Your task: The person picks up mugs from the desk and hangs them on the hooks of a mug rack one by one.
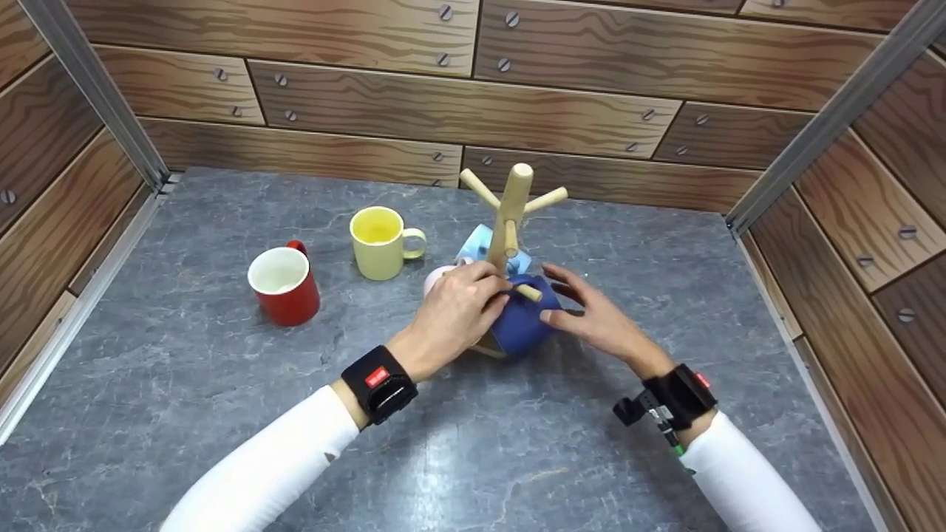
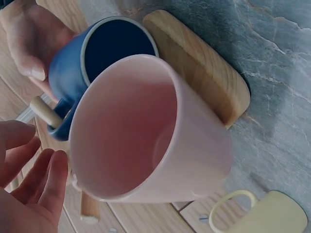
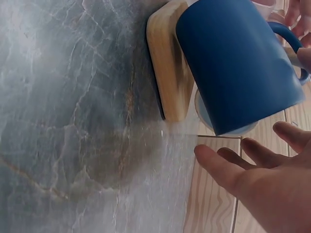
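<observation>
A dark blue mug (image 1: 526, 325) hangs tilted on a lower peg of a wooden mug tree (image 1: 515, 193), its handle looped over the peg. My left hand (image 1: 454, 307) is beside the handle and peg, fingers loosely bent with nothing between them in the left wrist view. On the mug's other side my right hand (image 1: 602, 321) spreads its fingers and thumb; in the right wrist view they stand apart from the mug. A pink mug (image 2: 201, 150) hangs next to the blue one, mostly hidden behind my left hand in the head view. Behind the post is a light blue mug (image 1: 477, 240).
A yellow mug (image 1: 379, 251) stands upright left of the tree, handle to the right. Farther left is a red mug (image 1: 288, 295) with a white inside. The tree's wooden base (image 3: 165, 63) rests on the grey marbled table (image 1: 473, 451). Wood-patterned panels (image 1: 369, 96) enclose the back and sides.
</observation>
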The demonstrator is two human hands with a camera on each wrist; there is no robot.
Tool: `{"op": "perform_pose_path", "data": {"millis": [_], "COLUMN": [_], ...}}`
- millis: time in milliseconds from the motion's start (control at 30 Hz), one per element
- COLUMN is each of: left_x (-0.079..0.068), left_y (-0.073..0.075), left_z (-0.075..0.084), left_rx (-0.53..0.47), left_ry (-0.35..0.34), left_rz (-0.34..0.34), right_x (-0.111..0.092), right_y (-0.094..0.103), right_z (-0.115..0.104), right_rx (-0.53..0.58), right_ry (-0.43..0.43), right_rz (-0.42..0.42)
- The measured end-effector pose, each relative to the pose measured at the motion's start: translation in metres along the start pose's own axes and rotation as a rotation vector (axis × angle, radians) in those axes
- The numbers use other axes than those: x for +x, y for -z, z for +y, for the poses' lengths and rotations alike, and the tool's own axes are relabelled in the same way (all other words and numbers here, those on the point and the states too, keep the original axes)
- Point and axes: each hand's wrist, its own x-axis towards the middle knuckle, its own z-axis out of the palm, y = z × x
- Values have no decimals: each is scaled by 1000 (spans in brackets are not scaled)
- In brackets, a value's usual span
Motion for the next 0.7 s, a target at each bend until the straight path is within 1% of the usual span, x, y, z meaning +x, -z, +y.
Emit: {"op": "perform_pose_path", "data": {"millis": [167,300,500,633,700], "left_x": [-3,-11,-25,-35,-40], "left_y": [10,18,31,44,51], "left_z": [1,-5,-26,-42,-51], "left_rx": [21,30,101,164,202], "left_ry": [-1,15,40,90,134], "left_rz": [21,25,50,30,8], "right_x": [-5,-10,-15,-18,-19], "right_y": [6,10,17,21,23], "right_z": [-2,1,5,8,9], "right_rx": [13,28,34,26,29], "right_ry": [5,33,65,51,45], "right_rz": [32,60,94,114,122]}}
